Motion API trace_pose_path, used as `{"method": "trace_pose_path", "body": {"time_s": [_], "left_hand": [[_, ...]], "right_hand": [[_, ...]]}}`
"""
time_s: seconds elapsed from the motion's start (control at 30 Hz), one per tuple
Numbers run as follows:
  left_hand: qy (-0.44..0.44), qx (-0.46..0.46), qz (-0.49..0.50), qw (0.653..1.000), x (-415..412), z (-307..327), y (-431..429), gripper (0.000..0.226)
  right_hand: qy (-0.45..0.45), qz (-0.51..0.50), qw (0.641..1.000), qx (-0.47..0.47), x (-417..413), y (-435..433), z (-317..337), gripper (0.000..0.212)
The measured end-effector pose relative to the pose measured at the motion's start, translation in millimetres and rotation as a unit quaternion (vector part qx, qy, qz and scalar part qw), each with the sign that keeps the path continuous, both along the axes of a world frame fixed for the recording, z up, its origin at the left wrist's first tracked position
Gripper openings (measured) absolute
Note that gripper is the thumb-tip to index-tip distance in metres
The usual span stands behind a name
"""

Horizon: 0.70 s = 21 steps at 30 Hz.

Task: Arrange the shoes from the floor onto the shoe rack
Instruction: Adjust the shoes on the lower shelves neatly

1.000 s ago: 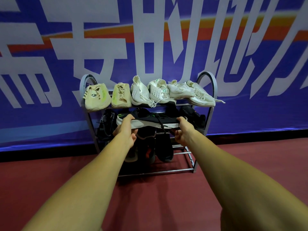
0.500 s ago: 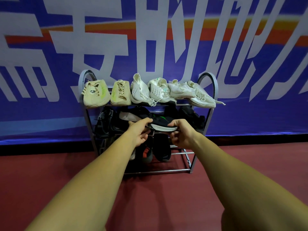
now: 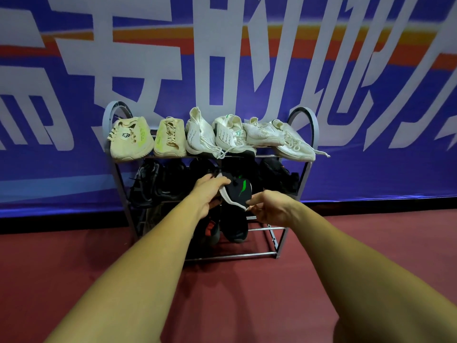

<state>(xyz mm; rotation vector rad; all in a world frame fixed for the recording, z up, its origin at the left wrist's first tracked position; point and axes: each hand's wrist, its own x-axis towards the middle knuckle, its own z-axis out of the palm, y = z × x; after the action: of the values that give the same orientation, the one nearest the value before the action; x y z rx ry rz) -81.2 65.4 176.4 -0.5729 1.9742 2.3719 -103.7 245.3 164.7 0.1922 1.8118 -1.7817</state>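
**In front of the rack [image 3: 232, 256], at its middle tier: one black shoe held between both hands**

At the tier's front edge, the shoe [image 3: 237, 191] is in the air rather than on the bars. It is black with a green mark and a white sole rim. It looks foreshortened, with one rounded end towards the person and its long axis running back into the rack. It is also rolled, so the sole faces down and to the left. Whether the near end is toe or heel cannot be told.

The left hand [image 3: 210, 191] grips the upper left side, its fingers [image 3: 223, 180] curled over the top. The right hand [image 3: 269, 206] is lower and to the right, its fingers [image 3: 252, 201] pinching the sole rim. Both hands are touching the shoe, so neither is nearer.

Dark shoes [image 3: 173, 181] fill the tier on the left and right, and the gap lies straight behind the held shoe. Pale shoes [image 3: 197, 134] crowd the top tier. In my judgement the next move is a short push forward along that axis, rolling the sole level so it lands flat between its neighbours.
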Motion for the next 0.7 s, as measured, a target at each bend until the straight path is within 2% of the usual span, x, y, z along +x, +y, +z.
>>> {"method": "trace_pose_path", "body": {"time_s": [0.03, 0.13, 0.27, 0.37, 0.43, 0.57, 0.7], "left_hand": [[-0.013, -0.012, -0.026, 1.000, -0.5, -0.3, 0.7, 0.046], [-0.065, -0.062, -0.075, 0.993, -0.8, -6.0, 3.8, 0.036], [-0.056, -0.060, -0.011, 0.997, -19.0, -20.3, 7.4, 0.024], [-0.044, -0.093, -0.002, 0.995, -31.0, -28.8, 10.2, 0.046], [-0.041, -0.122, -0.004, 0.992, -35.3, -33.7, 11.8, 0.050], [-0.069, -0.209, -0.066, 0.973, -40.8, -43.3, 13.5, 0.056], [-0.076, -0.168, -0.043, 0.982, -49.3, -48.0, 22.4, 0.049]], "right_hand": [[0.004, -0.015, 1.000, -0.007, -2.5, -0.8, -1.7, 0.024], [0.035, -0.051, 0.998, -0.027, -8.1, -5.1, -3.7, 0.031], [0.087, -0.075, 0.993, -0.013, -22.7, -12.0, -5.2, 0.029], [0.100, -0.098, 0.990, 0.007, -33.4, -16.5, -14.7, 0.031], [0.112, -0.105, 0.988, 0.030, -40.3, -18.4, -22.0, 0.030], [0.130, -0.020, 0.984, 0.119, -41.7, -17.1, -20.7, 0.012], [0.100, 0.001, 0.989, 0.111, -49.1, -14.2, -20.0, 0.046]]}}
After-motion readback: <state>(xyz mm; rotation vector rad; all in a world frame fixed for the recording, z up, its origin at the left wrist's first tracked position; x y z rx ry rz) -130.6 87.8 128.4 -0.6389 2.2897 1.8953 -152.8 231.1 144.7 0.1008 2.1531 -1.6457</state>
